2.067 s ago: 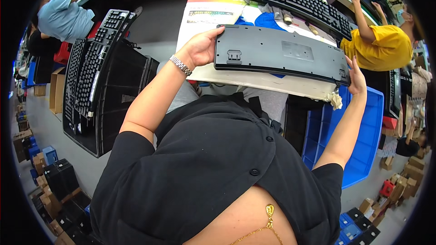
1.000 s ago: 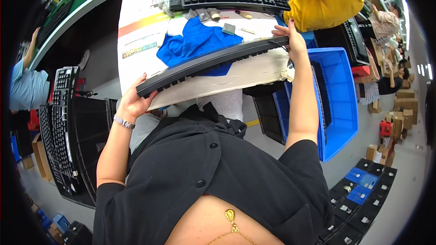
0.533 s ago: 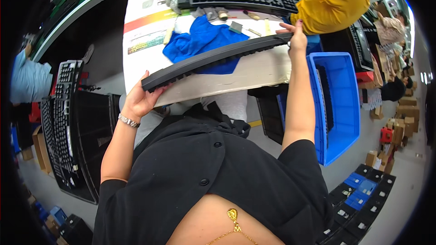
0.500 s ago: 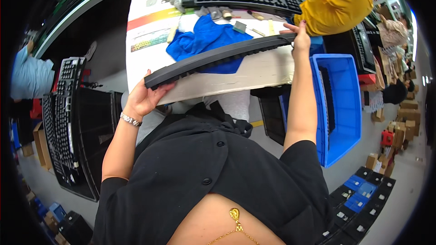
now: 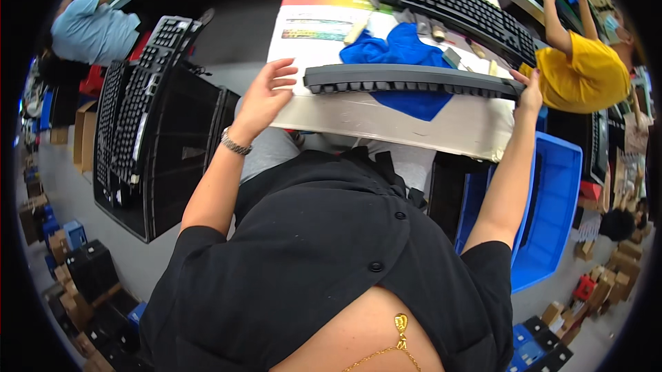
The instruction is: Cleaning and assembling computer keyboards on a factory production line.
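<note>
A black keyboard [image 5: 414, 77] is held edge-on above the near part of the white table [image 5: 324, 118], its side row of keys turned toward me. My right hand [image 5: 529, 93] grips its right end. Just off the left end, my left hand [image 5: 265, 99] is open with fingers apart, holding nothing. Beneath and behind the keyboard lies a crumpled blue cloth [image 5: 403, 44], its near corner showing below. Farther back on the table rests another black keyboard [image 5: 462, 17], keys up.
On my left, several keyboards [image 5: 155, 75] sit on a black crate [image 5: 183, 134]. A blue bin [image 5: 562, 213] stands at my right, beside the table. A person in yellow [image 5: 586, 72] is at the far right; another in light blue [image 5: 96, 31] is at the far left.
My left hand has let go of the keyboard's left end and opened. The keyboard has turned more level, its keys showing more. The whole view has swung left.
</note>
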Demonstrator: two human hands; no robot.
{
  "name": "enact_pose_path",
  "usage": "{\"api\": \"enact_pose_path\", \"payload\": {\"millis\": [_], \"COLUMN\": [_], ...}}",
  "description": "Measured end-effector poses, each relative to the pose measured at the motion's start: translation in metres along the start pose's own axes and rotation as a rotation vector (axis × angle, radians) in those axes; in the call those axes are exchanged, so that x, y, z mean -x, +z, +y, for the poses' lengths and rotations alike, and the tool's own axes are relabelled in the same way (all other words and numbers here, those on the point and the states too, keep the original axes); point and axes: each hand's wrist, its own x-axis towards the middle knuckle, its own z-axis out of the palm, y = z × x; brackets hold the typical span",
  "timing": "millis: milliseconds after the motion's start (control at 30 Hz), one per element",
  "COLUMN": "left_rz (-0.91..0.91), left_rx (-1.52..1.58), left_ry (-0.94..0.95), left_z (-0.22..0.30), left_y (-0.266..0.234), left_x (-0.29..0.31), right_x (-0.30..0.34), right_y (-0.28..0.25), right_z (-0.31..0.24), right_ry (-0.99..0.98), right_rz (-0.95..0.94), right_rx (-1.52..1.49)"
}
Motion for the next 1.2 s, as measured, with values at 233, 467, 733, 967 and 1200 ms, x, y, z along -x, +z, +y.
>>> {"api": "enact_pose_path", "payload": {"millis": [233, 467, 733, 967, 1200], "left_rz": [-0.104, -0.08, -0.111, -0.081, -0.129], "left_rx": [-0.165, -0.261, 0.184, 0.477, 0.587], "left_ry": [0.152, 0.303, -0.044, -0.336, -0.474], "left_z": [0.024, 0.013, 0.035, 0.043, 0.022], "left_y": [0.031, 0.049, 0.053, 0.049, 0.044], "left_x": [-0.003, -0.031, -0.058, -0.071, -0.077], "right_x": [0.0, 0.006, 0.015, 0.004, 0.018], "right_y": [0.002, 0.014, 0.039, 0.001, -0.005], "right_z": [-0.005, -0.011, -0.052, -0.055, -0.058], "right_ry": [-0.001, -0.078, 0.199, 0.298, 0.282], "right_rz": [-0.044, 0.066, 0.0, -0.242, -0.285], "right_rx": [-0.032, 0.024, -0.017, 0.083, 0.198]}}
